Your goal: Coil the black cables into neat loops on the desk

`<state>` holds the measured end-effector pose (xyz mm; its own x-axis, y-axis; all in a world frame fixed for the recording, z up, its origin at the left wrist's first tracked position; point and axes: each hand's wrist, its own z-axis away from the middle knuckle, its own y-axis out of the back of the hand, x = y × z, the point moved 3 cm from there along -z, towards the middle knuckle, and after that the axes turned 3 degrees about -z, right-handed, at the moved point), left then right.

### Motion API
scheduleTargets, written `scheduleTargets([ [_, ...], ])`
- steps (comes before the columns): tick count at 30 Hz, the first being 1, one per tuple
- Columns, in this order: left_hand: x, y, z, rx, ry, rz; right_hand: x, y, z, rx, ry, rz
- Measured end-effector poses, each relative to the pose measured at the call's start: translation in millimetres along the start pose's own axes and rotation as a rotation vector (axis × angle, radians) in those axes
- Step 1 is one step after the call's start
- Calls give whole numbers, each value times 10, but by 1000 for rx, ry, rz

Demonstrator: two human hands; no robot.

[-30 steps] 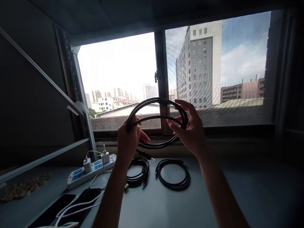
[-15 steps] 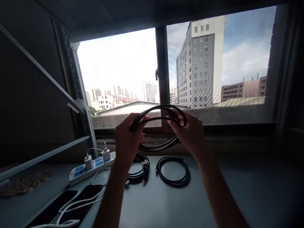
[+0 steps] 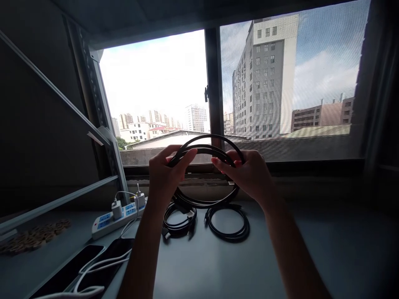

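A wide window [image 3: 280, 91] fills the far wall, split by a dark frame post [image 3: 214, 95]. Bright daylight enters, showing a tall grey building [image 3: 264, 79] outside. The grey desk [image 3: 327, 257] stays dim, and metal shelf rails [image 3: 77, 124] stand left.

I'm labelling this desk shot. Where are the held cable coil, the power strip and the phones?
held cable coil [image 3: 205, 142], head view, top arc between the hands.
power strip [image 3: 107, 221], head view, white body.
phones [image 3: 77, 268], head view, dark screen.

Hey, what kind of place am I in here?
Probably an upper-floor workroom or office: a desk at a window over city buildings, with a power strip, charging phones and coiled black cables.
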<state>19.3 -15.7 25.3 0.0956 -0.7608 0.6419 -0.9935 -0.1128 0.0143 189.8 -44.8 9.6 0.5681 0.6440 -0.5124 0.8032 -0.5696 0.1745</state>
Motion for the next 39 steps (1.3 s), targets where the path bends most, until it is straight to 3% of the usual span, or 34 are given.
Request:
scheduleTargets([
  [3,-6,-7,-9,-9,63,83,12,-5,-9,49,16,64],
  [8,-50,-12,-18,96,151,155,58,-3,-23,144,30,183],
  [17,-150,-147,8,-9,170,334,67,108,-20,119,28,220],
  [20,-170,-220,24,-103,205,426,100,123,-55,168,137,207],
  [24,-211,-322,46,-296,348,478,118,94,-79,65,264,-14],
  [29,-269,-346,38,-382,429,471,85,63,-57,-104,255,-157],
  [39,-231,-296,73,-675,558,524,106,67,-60,-54,240,-203],
])
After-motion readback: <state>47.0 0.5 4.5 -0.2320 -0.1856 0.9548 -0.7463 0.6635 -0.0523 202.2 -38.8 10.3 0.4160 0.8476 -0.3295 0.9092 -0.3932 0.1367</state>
